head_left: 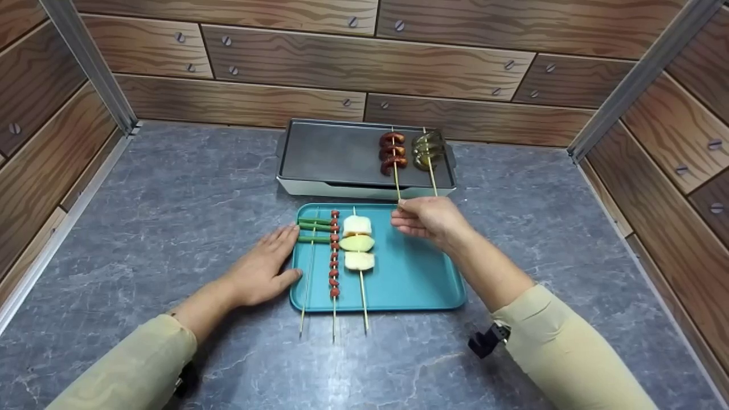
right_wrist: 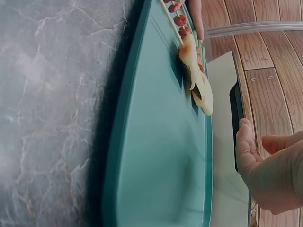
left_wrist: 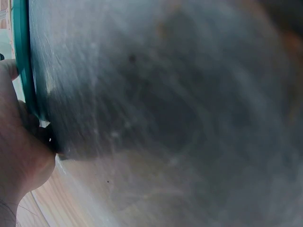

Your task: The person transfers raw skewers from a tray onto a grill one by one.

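My right hand pinches the lower end of the stick of a skewer with dark red-brown curled pieces, which lies on the dark griddle. Beside it on the griddle is a skewer with dark green glossy pieces. My left hand lies with its fingers against the left edge of the teal tray. On that tray lie a skewer with green stalks, a skewer of small red pieces and a skewer of pale chunks. Much of the left hand is out of the left wrist view.
The griddle stands behind the tray, close to the wood-patterned back wall. Bare sticks overhang the tray's front edge. Grey marbled tabletop surrounds everything, with wood-patterned side walls to the left and right.
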Demonstrator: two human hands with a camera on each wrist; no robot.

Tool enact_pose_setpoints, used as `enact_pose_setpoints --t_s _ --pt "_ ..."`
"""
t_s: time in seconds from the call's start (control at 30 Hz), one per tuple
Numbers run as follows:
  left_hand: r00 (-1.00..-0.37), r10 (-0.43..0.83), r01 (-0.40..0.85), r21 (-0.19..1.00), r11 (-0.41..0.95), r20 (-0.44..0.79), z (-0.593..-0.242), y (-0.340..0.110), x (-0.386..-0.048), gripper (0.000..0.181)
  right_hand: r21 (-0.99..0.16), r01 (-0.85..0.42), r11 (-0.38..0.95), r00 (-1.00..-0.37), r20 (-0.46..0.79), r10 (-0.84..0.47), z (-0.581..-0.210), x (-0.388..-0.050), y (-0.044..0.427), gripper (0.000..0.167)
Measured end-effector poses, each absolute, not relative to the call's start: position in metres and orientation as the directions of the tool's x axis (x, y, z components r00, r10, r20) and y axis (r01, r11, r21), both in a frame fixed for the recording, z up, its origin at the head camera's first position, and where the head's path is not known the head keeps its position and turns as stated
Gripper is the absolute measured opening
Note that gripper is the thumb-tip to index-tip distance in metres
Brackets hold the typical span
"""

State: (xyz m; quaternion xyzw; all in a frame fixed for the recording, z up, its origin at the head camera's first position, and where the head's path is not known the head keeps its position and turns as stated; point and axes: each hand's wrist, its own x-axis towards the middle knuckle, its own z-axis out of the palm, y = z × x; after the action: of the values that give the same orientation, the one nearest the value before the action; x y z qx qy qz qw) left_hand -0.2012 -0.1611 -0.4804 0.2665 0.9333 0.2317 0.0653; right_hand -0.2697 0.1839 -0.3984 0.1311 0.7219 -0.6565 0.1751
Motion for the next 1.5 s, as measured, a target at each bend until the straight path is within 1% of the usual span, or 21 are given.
enact_pose_setpoints --t_s 0.23,0.53,1.0,1.3,1.5 --pt "-0.851 0.525 0.467 0.476 0.745 0.014 -0.48 -0.161 -0.201 0.082 -0.901 0.422 0.105 -0.902 -0.428 -0.048 -0.399 -0.259 0.186 0.043" --pt "-0.85 0.526 0.475 0.478 0.739 0.032 -0.48 -0.161 -0.2 0.082 -0.896 0.426 0.123 -0.896 -0.437 -0.077 -0.4 -0.243 0.19 0.043" --pt "-0.855 0.519 0.46 0.472 0.752 0.005 -0.48 -0.161 -0.2 0.084 -0.887 0.441 0.136 -0.882 -0.456 -0.117 -0.403 -0.213 0.189 0.041" --pt "-0.85 0.526 0.468 0.478 0.743 0.013 -0.479 -0.16 -0.199 0.082 -0.891 0.44 0.111 -0.874 -0.454 -0.172 -0.405 -0.196 0.188 0.039" --pt "-0.851 0.525 0.465 0.48 0.744 0.011 -0.478 -0.16 -0.199 0.082 -0.886 0.447 0.12 -0.861 -0.463 -0.211 -0.408 -0.182 0.191 0.04"
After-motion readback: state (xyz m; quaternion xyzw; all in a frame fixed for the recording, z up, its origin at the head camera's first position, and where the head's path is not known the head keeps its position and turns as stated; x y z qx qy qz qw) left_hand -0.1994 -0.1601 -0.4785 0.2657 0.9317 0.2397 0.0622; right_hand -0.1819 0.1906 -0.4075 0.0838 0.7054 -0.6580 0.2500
